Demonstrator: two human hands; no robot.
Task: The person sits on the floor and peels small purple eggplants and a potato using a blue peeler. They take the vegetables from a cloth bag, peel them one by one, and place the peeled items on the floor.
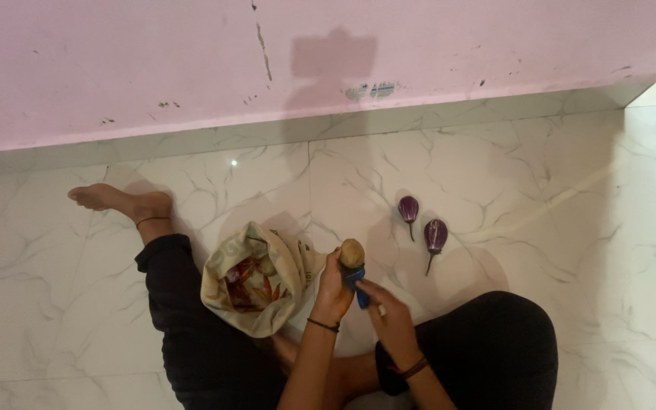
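- Potato [352, 253]: a small brown one, held upright above the person's lap, with its top end poking out over the fingers.
- Left hand [333, 292]: closed around the lower part of the potato, fingers wrapped up its side; a dark band sits on the wrist below.
- Right hand [390, 315]: just beside and below the left hand, pinching a blue-handled peeler [357, 285] whose head lies against the underside of the potato. How much skin is already off cannot be told at this size.
- Step in hand, as I judge it: peeling is at its start or in an early stroke, blade set at the near end of the potato. The next move would call for a firm left-hand hold, a draw of the blade along the skin, and a turn of the potato to bring up an unpeeled strip.
- Cloth bag [256, 292]: just left of the grip, open-mouthed, resting against the left leg, with more vegetables inside.
- Two purple eggplants [422, 222]: beyond the grip and to its right, lying apart on the marble floor [571, 197].
- Pink wall [191, 61]: farthest off, past the floor.
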